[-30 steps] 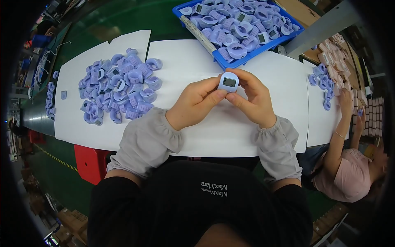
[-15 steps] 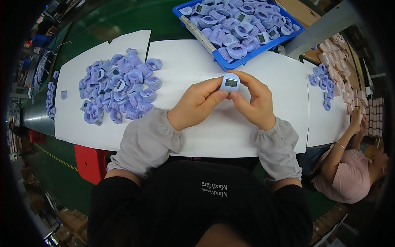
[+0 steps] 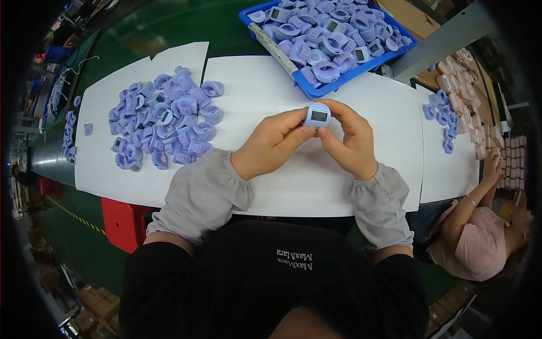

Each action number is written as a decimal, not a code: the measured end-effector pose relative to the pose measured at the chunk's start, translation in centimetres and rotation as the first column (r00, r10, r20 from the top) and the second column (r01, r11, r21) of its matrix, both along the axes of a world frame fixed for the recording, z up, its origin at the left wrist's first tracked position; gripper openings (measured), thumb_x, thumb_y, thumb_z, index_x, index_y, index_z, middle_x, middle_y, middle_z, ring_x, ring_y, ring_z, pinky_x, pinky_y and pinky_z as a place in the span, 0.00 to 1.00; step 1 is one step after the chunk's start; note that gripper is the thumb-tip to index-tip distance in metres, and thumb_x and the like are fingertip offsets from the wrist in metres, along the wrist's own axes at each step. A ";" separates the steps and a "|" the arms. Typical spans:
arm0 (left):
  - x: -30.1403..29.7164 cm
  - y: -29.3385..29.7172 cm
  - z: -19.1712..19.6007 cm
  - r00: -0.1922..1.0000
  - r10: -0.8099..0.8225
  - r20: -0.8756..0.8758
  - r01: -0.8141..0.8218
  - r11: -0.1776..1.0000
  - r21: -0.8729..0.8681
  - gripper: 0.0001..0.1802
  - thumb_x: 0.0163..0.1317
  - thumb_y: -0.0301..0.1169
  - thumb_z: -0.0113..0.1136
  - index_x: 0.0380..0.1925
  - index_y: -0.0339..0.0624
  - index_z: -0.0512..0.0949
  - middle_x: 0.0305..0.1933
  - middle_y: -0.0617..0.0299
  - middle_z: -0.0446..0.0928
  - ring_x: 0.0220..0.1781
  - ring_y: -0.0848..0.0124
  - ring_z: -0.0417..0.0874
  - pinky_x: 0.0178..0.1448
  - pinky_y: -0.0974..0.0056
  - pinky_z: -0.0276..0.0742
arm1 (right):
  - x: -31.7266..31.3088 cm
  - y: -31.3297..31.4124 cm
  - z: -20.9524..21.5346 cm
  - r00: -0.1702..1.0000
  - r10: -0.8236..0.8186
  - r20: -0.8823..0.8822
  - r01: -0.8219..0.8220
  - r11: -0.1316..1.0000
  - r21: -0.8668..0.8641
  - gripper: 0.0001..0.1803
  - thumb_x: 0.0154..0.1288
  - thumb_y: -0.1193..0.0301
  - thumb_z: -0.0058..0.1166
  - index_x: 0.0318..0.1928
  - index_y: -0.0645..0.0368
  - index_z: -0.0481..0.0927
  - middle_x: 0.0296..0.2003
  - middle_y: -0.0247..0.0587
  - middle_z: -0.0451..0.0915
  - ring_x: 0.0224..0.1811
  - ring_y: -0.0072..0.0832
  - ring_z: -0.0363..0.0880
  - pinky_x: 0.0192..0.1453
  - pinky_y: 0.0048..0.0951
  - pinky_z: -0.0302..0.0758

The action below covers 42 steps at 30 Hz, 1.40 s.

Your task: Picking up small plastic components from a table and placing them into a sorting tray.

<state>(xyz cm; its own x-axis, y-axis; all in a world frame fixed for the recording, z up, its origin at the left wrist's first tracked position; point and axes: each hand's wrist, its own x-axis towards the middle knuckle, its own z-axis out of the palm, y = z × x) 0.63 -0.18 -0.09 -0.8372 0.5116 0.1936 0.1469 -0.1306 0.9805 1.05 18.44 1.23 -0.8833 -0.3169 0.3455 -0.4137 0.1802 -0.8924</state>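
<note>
A small lilac ring-shaped device [image 3: 318,115] with a dark little screen is pinched between both hands above the white table sheet [image 3: 265,85]. My left hand [image 3: 274,142] grips it from the left with thumb and fingertips. My right hand [image 3: 350,140] curls around its right side and back. A loose heap of lilac ring casings [image 3: 164,125] lies to the left of my hands. A blue tray [image 3: 333,85] full of the same lilac devices stands just beyond them.
A smaller cluster of lilac pieces [image 3: 443,121] lies at the right. Another person in a pink top [image 3: 480,237] works at the right edge beside rows of pink parts [image 3: 480,135]. A red stool [image 3: 121,223] stands below the table edge on the green floor.
Both hands turned the lilac device slightly between the fingertips and stayed in the same spot. The other person's arm at the right shifted.
</note>
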 end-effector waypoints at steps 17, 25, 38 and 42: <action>-0.1 -0.4 0.2 0.990 -0.119 0.074 0.122 0.992 -0.038 0.21 0.73 0.32 0.41 0.60 0.31 0.65 0.58 0.55 0.72 0.58 0.69 0.74 0.60 0.66 0.70 | 0.0 -0.6 -0.4 0.991 -0.092 -0.100 0.099 0.993 0.069 0.25 0.52 0.81 0.59 0.53 0.67 0.73 0.46 0.41 0.78 0.50 0.27 0.76 0.60 0.29 0.69; -3.1 -4.2 2.3 0.656 0.583 -0.479 -0.730 0.651 -0.208 0.08 0.59 0.31 0.62 0.30 0.36 0.81 0.29 0.59 0.80 0.28 0.72 0.78 0.34 0.70 0.72 | -1.7 1.4 -0.4 0.925 -0.232 0.301 0.349 0.834 -0.427 0.21 0.62 0.76 0.52 0.55 0.66 0.69 0.46 0.45 0.77 0.47 0.30 0.76 0.53 0.33 0.73; -5.2 -10.3 0.8 0.653 0.220 -0.725 -0.757 0.226 -0.613 0.14 0.57 0.38 0.61 0.30 0.37 0.82 0.25 0.52 0.77 0.28 0.53 0.78 0.34 0.57 0.71 | -5.3 12.3 0.0 0.938 -0.246 0.243 0.311 0.295 -0.903 0.19 0.70 0.69 0.44 0.58 0.65 0.66 0.52 0.51 0.73 0.47 0.31 0.72 0.54 0.32 0.68; -5.3 -8.9 1.4 0.639 0.462 -0.615 -0.768 0.332 -0.548 0.13 0.61 0.38 0.58 0.32 0.38 0.80 0.21 0.59 0.74 0.22 0.63 0.74 0.28 0.64 0.67 | -3.2 7.8 0.3 0.994 -0.028 0.110 0.096 0.720 -0.687 0.19 0.69 0.67 0.44 0.53 0.67 0.71 0.41 0.49 0.78 0.36 0.29 0.75 0.42 0.25 0.71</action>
<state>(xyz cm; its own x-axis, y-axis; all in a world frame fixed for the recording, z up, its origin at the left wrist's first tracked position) -4.69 -9.08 1.30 -0.9371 -0.0578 0.3444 0.1460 0.8310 0.5368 -2.16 26.20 1.49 -0.9288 0.0359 0.3689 -0.3403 -0.4770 -0.8104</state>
